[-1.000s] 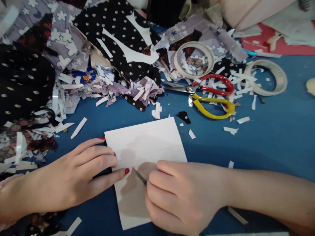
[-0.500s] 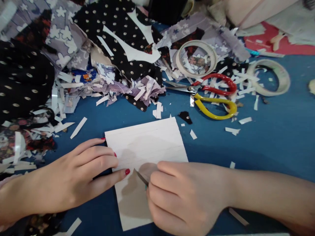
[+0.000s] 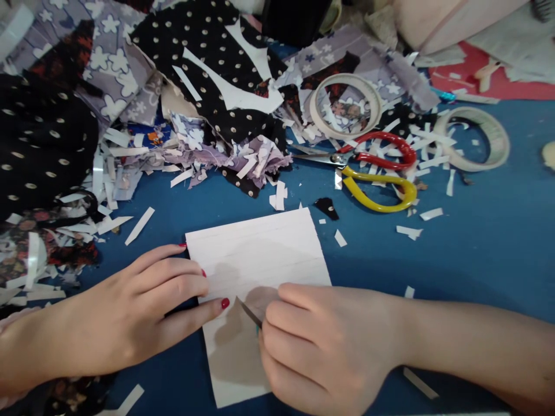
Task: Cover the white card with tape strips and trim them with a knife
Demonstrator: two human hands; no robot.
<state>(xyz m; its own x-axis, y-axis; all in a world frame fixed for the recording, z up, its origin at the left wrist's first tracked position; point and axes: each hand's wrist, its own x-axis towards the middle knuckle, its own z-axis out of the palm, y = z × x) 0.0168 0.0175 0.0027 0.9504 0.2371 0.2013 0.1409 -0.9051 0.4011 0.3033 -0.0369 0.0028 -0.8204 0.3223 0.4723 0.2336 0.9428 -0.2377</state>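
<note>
A white rectangular card point(image 3: 269, 248) with faint lines across it lies slightly turned on the blue table. My left hand point(image 3: 160, 303) is open, its fingers apart and pressing on the card's left edge, the thumb reaching further onto the surface. In my closed right hand point(image 3: 321, 346) is a small knife point(image 3: 248, 314); its dark blade points up and left, with the tip at the card close to my left thumb. A speck of teal shows by the blade's base, and the rest of the handle is hidden in my fist.
Scissors point(image 3: 373, 167) with one red and one yellow handle lie beyond the card. Two tape rolls point(image 3: 318, 110) rest near them. Polka-dot fabric point(image 3: 212, 34), floral scraps point(image 3: 110, 63) and several paper strips point(image 3: 139, 225) cover the back and left. A red sheet point(image 3: 515, 84) lies far right.
Almost nothing differs. Both hands, the knife and the card stay in place; the view has shifted very slightly.
</note>
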